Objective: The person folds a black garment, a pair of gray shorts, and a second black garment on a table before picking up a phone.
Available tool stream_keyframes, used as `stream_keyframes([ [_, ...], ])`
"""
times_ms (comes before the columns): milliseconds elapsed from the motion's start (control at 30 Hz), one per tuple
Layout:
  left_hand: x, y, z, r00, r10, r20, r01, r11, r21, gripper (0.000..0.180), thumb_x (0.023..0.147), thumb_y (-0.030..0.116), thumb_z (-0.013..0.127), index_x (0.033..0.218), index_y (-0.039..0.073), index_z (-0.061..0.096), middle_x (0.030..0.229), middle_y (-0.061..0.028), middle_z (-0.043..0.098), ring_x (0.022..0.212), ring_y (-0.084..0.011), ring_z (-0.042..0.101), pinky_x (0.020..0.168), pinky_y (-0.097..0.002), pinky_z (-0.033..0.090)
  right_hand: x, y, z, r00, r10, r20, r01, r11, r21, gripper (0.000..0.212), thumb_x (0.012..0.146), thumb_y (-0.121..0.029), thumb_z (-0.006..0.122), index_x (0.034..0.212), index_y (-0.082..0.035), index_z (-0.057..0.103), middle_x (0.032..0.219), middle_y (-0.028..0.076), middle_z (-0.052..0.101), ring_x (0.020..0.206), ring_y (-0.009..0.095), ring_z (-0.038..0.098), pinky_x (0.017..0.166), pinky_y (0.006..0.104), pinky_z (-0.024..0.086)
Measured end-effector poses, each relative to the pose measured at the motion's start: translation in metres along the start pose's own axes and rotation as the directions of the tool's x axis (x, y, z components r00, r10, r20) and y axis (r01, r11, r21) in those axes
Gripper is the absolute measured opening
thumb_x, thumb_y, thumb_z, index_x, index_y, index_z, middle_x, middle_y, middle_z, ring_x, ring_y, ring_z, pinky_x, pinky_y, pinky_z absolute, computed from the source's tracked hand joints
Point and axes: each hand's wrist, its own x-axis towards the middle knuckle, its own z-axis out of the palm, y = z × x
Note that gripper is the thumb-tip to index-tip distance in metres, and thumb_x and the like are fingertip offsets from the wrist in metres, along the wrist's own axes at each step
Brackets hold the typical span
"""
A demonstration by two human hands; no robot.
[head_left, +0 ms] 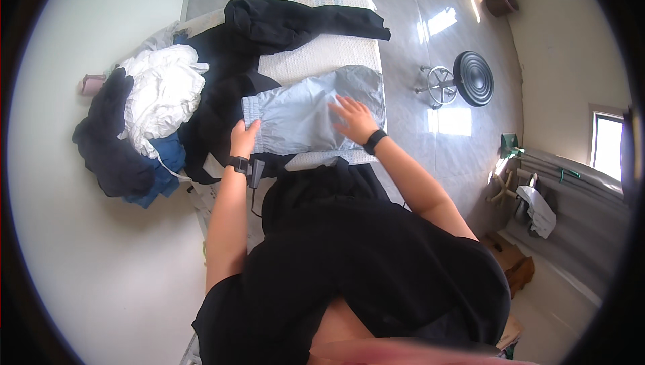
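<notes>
Light grey-blue shorts (302,111) lie flat in front of me, their gathered elastic waistband (250,109) towards the left. My left hand (244,139) is closed on the near end of that waistband, thumb on top and the other fingers mostly hidden. On the right half of the cloth rests my right hand (354,120), palm down with the fingers spread. The far right part of the shorts looks darker and a little wrinkled.
Black garments (225,103) lie beside and beyond the shorts on a pale woven cover (316,59). A heap of clothes at the left holds a white garment (164,83) and a dark one (111,143). A round black stool (474,78) stands on the shiny floor.
</notes>
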Motion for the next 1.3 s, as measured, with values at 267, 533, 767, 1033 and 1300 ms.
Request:
stream_keyframes([
  [267, -0.006, 0.001, 0.003, 0.999, 0.039, -0.02, -0.038, 0.998, 0.039, 0.029, 0.08, 0.021, 0.058, 0.095, -0.003, 0.056, 0.088, -0.0095, 0.061, 0.079, -0.0162, 0.056, 0.072, -0.028, 0.042, 0.011, -0.018, 0.081, 0.993, 0.094, -0.073, -0.098, 0.994, -0.054, 0.058, 0.083, -0.043, 0.043, 0.133, -0.02, 0.027, 0.139, 0.01, 0.021, 0.129, 0.025, 0.017, 0.102, 0.0487, 0.014],
  [533, -0.034, 0.044, 0.005, 0.992, 0.122, -0.037, -0.111, 0.971, 0.212, 0.028, 0.081, 0.023, 0.055, 0.09, -0.003, 0.054, 0.082, -0.019, 0.06, 0.075, -0.0316, 0.058, 0.067, -0.0352, 0.043, 0.013, -0.052, 0.051, 0.931, 0.366, -0.011, -0.364, 0.929, 0.072, 0.061, 0.077, -0.028, 0.055, 0.131, -0.015, 0.03, 0.129, 0.016, 0.034, 0.116, 0.03, 0.038, 0.094, 0.0444, 0.031],
  [767, -0.053, 0.106, 0.045, 0.957, 0.261, 0.123, -0.284, 0.928, 0.241, 0.028, 0.079, 0.016, 0.056, 0.098, -0.004, 0.048, 0.084, -0.0239, 0.059, 0.081, -0.0381, 0.057, 0.066, -0.0395, 0.044, 0.025, -0.026, 0.102, 0.965, 0.219, 0.143, -0.253, 0.651, 0.715, 0.056, 0.081, -0.024, 0.053, 0.13, -0.008, 0.031, 0.122, 0.021, 0.042, 0.109, 0.033, 0.044, 0.091, 0.0359, 0.036],
  [1033, -0.049, 0.143, 0.126, 0.915, 0.27, 0.301, -0.368, 0.864, 0.344, 0.05, 0.078, 0.026, 0.057, 0.11, -0.008, 0.039, 0.08, -0.0274, 0.057, 0.077, -0.0411, 0.056, 0.066, -0.044, 0.045, -0.036, 0.039, 0.034, 0.839, 0.432, 0.332, -0.437, 0.17, 0.883, 0.045, 0.089, -0.037, 0.039, 0.115, -0.002, 0.05, 0.106, 0.014, 0.056, 0.097, 0.024, 0.053, 0.08, 0.0316, 0.042],
  [1300, -0.052, 0.061, 0.153, 0.712, 0.493, 0.499, -0.668, 0.694, 0.268, 0.029, 0.08, 0.016, 0.055, 0.103, -0.002, 0.053, 0.109, -0.0177, 0.053, 0.098, -0.0259, 0.055, 0.081, -0.0333, 0.044, -0.049, 0.056, 0.044, 0.638, 0.609, 0.471, -0.214, -0.448, 0.868, 0.073, 0.081, -0.054, 0.044, 0.121, 0.007, 0.039, 0.114, 0.019, 0.051, 0.104, 0.028, 0.05, 0.085, 0.0312, 0.04],
])
